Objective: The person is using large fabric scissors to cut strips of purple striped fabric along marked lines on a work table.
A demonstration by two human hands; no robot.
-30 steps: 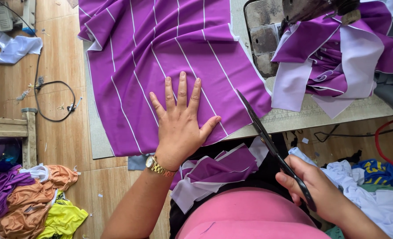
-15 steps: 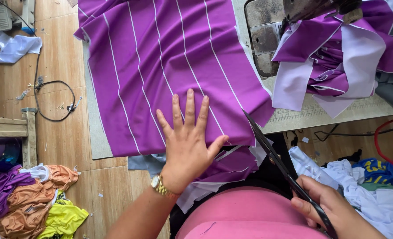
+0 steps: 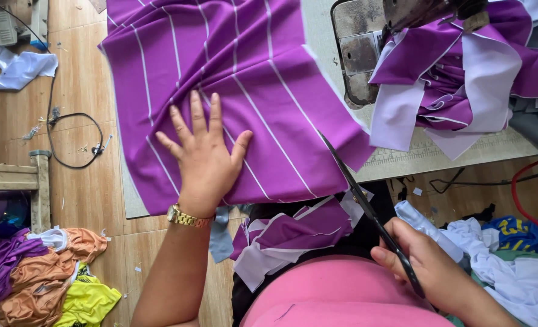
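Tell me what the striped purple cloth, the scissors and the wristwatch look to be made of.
Purple cloth: soft knit-like fabric, matte with a faint sheen; it folds in smooth drapes under the left hand. Scissors, in the right hand: dark metal blades, dull finish; handle material hidden by the fingers. Wristwatch: gold-coloured metal links, shiny; real gold or plating cannot be told.

The striped purple cloth (image 3: 245, 91) under the left hand (image 3: 205, 160) looks smooth and matt, a soft knit with thin white lines. At three o'clock from it, the sewing machine plate (image 3: 357, 54) is dull, worn metal. The scissors (image 3: 372, 218) in the right hand (image 3: 432, 266) show dark, faintly glossy blades. A gold wristwatch (image 3: 187, 217) gleams. The floor (image 3: 81, 97) at nine o'clock is scuffed wood
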